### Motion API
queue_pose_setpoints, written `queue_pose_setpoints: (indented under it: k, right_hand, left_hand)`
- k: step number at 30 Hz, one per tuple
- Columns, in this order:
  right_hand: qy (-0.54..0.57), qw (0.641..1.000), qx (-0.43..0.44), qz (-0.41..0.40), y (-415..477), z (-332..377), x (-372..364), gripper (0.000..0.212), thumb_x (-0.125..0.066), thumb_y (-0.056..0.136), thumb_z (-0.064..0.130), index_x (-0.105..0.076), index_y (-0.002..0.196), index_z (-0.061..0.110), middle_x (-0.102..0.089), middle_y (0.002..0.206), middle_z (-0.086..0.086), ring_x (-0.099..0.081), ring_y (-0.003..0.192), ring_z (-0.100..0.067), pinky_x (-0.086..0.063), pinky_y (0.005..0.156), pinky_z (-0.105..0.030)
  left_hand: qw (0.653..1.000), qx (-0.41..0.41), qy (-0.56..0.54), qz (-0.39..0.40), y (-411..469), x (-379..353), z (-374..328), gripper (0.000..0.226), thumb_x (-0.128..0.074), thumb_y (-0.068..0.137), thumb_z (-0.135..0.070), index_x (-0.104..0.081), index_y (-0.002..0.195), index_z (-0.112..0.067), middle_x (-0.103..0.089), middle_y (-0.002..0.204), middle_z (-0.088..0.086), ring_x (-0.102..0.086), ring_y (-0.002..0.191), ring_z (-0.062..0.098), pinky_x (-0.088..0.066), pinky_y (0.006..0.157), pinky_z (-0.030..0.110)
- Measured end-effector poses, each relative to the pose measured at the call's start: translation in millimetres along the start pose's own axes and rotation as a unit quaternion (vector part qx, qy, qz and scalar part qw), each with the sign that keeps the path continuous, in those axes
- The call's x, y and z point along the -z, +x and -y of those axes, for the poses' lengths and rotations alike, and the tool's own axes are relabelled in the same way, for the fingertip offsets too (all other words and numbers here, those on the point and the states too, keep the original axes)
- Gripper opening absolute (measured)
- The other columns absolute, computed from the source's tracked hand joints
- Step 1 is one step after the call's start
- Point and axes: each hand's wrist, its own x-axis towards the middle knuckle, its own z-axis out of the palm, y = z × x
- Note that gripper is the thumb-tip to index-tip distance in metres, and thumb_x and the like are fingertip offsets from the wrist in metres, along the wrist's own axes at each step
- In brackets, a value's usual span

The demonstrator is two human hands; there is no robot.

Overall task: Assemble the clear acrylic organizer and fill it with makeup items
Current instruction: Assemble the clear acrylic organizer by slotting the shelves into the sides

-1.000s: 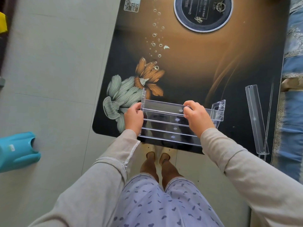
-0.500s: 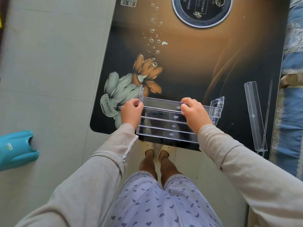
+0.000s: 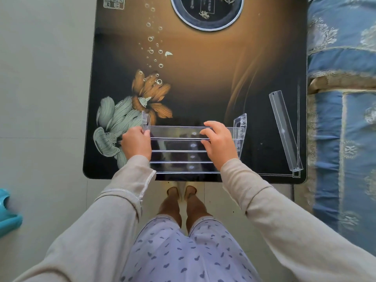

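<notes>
head view; person stands at the near edge of a dark table printed with flowers and bubbles; the clear acrylic organizer sits on the table close to that near edge, between the two hands; it reads as stepped tiers, four long shelf strips running left to right, with upright side panels at the left end and the right end.

left hand: fingers curled in at the left end of the top tier, gripping where strip meets side panel; fingertips hidden behind the knuckles, exact contact cannot be told.
right hand: fingers bent over the far edge of the top tier, thumb under the near edge, so a pinch on that strip, right of centre.

one loose acrylic strip lies well apart on the right part of the table, slanted; blue patterned fabric beside the table's right edge; teal object on the floor at left; no makeup items in sight.

judgement: assembly step in hand, seating the top tier into the side panel slots; filling not begun.
next move calls for: even pressure at both ends so the tabs seat squarely; then reach right for the loose strip; clear plastic is slippery and may flex if pushed at one end only.
</notes>
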Motion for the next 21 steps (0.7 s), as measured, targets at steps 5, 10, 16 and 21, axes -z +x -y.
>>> queue_pose_setpoints:
  k: [5,10,16,21]
  right_hand:
    - [0.151,0.914,-0.294,-0.235,-21,-20,14,0.028,-0.06,0.084,0.004,-0.061,0.111,0.0,-0.059,0.116,-0.017,-0.055,0.108,-0.03,-0.04,0.096,-0.029]
    - [0.226,0.864,-0.432,-0.127,-20,-42,18,0.028,-0.051,0.091,0.006,-0.062,0.116,0.002,-0.066,0.113,-0.015,-0.061,0.104,-0.027,-0.043,0.09,-0.023]
    - [0.217,0.876,-0.407,-0.141,-13,-44,22,0.031,-0.043,0.089,0.004,-0.069,0.105,0.003,-0.071,0.104,-0.016,-0.063,0.091,-0.026,-0.046,0.085,-0.026]
    - [0.214,0.878,-0.405,-0.142,-9,-49,21,0.025,-0.053,0.09,0.01,-0.069,0.106,-0.001,-0.071,0.104,-0.016,-0.064,0.093,-0.024,-0.04,0.08,-0.019]
  left_hand:
    - [1.0,-0.005,0.011,0.008,0,1,-1,0.026,-0.054,0.09,-0.019,-0.069,0.088,0.003,-0.071,0.088,0.023,-0.063,0.083,0.036,-0.046,0.072,0.036]
    - [1.0,-0.009,0.009,0.007,0,1,0,0.027,-0.055,0.09,-0.02,-0.07,0.09,0.003,-0.071,0.088,0.023,-0.054,0.071,0.027,-0.045,0.071,0.033]
    - [1.0,-0.015,0.009,0.01,0,3,2,0.026,-0.056,0.09,-0.02,-0.071,0.092,0.001,-0.072,0.088,0.022,-0.057,0.073,0.029,-0.046,0.071,0.033]
    - [1.0,-0.017,0.013,0.013,0,3,2,0.026,-0.056,0.09,-0.021,-0.071,0.091,0.001,-0.072,0.087,0.022,-0.065,0.083,0.036,-0.052,0.079,0.039]
